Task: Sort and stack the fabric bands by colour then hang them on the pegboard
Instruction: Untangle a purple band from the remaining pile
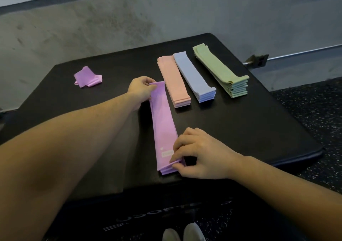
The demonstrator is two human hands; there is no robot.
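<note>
Right hand (199,153) and outstretched left hand (141,89) each pinch opposite ends of purple band (162,122).

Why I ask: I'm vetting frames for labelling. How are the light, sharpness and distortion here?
Head view: dim, even light, no glare; the black table swallows shadows; wide-angle bend stretches the left forearm; the purple stack label is too soft to read, as is the print by the shoes.

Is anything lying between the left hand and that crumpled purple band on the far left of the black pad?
Nothing visible does. Only bare black padded surface lies between the left hand and the crumpled purple fabric band. The left hand pinches the far end of the purple band stack.
</note>
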